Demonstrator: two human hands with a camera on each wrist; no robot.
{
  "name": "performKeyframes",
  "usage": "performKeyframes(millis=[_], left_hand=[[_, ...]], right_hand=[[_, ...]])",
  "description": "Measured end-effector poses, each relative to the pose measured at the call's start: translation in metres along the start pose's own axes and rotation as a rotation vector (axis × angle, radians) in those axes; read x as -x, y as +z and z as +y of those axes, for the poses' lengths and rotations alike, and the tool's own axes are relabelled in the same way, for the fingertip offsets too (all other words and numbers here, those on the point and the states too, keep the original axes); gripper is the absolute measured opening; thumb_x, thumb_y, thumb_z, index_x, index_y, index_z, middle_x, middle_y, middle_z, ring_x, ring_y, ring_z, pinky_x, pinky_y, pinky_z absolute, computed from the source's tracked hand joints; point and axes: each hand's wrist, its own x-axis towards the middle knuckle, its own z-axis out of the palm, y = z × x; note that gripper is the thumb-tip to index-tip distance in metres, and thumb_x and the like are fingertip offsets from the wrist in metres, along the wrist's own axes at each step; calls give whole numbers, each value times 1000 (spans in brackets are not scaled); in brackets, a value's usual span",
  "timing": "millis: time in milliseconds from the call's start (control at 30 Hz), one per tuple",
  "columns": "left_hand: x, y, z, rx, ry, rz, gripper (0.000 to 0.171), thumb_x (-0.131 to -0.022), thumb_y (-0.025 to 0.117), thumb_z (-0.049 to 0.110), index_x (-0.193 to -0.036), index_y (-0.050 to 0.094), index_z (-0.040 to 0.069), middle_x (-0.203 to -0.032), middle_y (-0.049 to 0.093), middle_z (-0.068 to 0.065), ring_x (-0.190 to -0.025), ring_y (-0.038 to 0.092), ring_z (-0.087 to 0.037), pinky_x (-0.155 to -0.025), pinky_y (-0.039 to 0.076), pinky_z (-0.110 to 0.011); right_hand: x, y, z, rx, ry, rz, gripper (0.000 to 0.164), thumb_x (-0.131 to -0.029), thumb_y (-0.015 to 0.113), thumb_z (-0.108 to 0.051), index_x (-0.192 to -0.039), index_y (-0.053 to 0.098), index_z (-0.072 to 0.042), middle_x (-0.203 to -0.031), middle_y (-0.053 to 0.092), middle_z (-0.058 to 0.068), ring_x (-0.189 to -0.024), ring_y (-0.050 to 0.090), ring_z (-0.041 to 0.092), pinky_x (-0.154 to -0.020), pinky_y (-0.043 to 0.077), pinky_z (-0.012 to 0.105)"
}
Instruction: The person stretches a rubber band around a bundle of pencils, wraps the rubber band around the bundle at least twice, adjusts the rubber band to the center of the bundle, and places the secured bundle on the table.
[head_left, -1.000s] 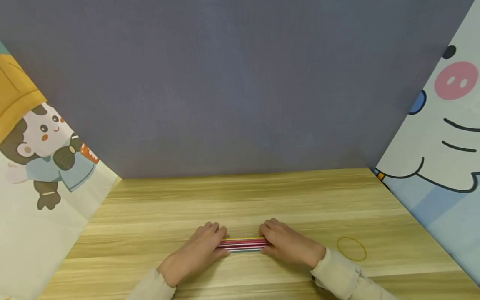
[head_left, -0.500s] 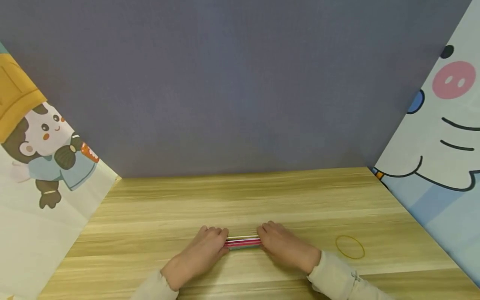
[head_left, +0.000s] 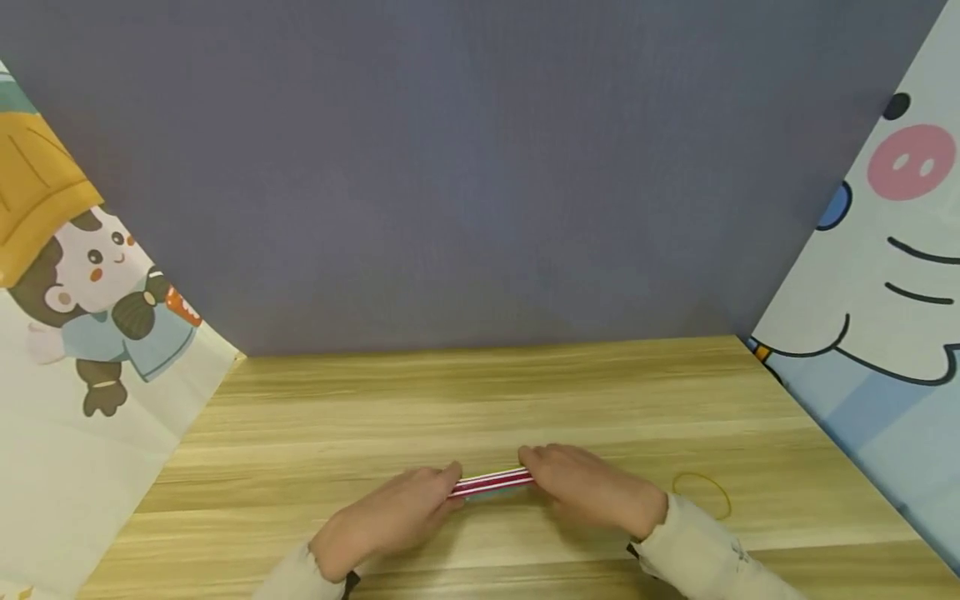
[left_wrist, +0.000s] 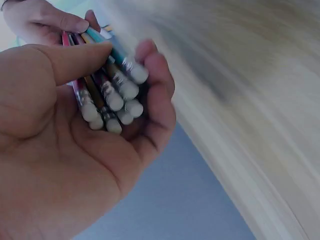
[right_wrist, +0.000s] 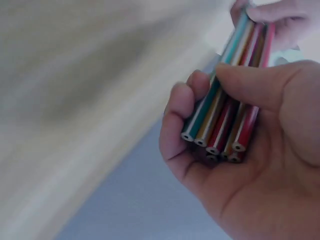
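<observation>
- Left hand point(head_left: 390, 512) has the eraser end of the pencils point(head_left: 491, 482), fingers curled round, thumb over the top, probably so nothing fans out.
- Right hand point(head_left: 592, 492) grips the flat, unsharpened end the same way; one hand per end likely keeps the bundle from tipping.
- Pencils run between the hands, over the table point(head_left: 450, 392), erasers all facing left, so they look sorted.
- Yellow band point(head_left: 708, 478) lies loose by the right sleeve point(head_left: 705, 546), maybe parked out of the way.
- Grey panel point(head_left: 480, 183) behind everything.

Free room: far side of the table point(head_left: 480, 392), before the grey panel point(head_left: 480, 183). The pencil bundle point(head_left: 492, 482) bars the near middle.
</observation>
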Motion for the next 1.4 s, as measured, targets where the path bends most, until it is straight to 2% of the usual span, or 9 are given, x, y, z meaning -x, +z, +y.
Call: performKeyframes(millis=[100,333,433,567,667,767,900,1133,1400], left_hand=[[-2,-4,8,100,37,-48,12,-103,56,22,-99,48,16,-66,41,14,-52,36,3,-44,37,-15],[-10,-2,22,503,17,-187,20,-104,52,38,-101,49,19,-61,54,4,-37,57,-9,-44,54,-27],[-12,4,24,671,19,-211,20,-104,53,35,-100,52,16,-58,47,6,-35,52,-9,-38,53,-38],[-16,11,24,884,33,-254,23,-106,50,28,-95,48,9,-57,38,9,-37,38,-2,-29,42,-28],[-19,16,24,1051,63,-278,26,-109,43,25,-92,40,5,-57,33,9,-40,29,-1,-32,24,-20],[-21,20,26,1214,98,-309,25,-110,36,21,-92,35,4,-58,29,8,-40,24,-3,-32,17,-23],[-22,26,29,1332,95,-327,24,-111,34,21,-90,35,9,-57,27,9,-40,24,-2,-33,16,-23],[-22,33,36,1446,75,-368,19,-111,33,23,-94,37,14,-60,31,9,-44,30,0,-38,24,-17],[-22,36,43,1580,36,-374,15,-111,33,27,-102,37,15,-67,31,8,-45,29,0,-37,21,-18]], right_hand=[[4,-16,-5,60,2,-4,37,-82,80,-2,-99,49,-14,-75,48,-9,-68,47,8,-60,44,23],[11,-46,-14,83,-4,4,26,-89,74,-7,-93,50,-18,-77,47,-11,-70,43,6,-63,40,22],[14,-53,-11,-37,-21,44,23,-90,73,-7,-93,54,-19,-78,47,-13,-70,44,4,-62,42,20],[15,-60,-2,-273,14,139,17,-91,74,-14,-101,62,-21,-89,54,-14,-73,51,4,-62,48,19],[18,-63,5,-442,111,223,32,-89,76,-19,-119,63,-20,-108,60,-11,-85,59,5,-71,55,23],[23,-62,8,-629,167,315,47,-90,76,-22,-133,58,-15,-123,62,-2,-100,64,11,-83,58,29],[27,-54,7,-791,174,415,47,-98,66,-23,-141,52,-11,-136,58,7,-113,64,18,-90,58,31],[21,-38,0,-737,239,593,35,-102,58,-20,-134,60,-4,-124,68,8,-107,67,17,-87,58,26],[13,-32,0,-770,299,614,37,-101,61,-24,-132,61,-3,-119,70,6,-105,68,17,-90,56,25]])
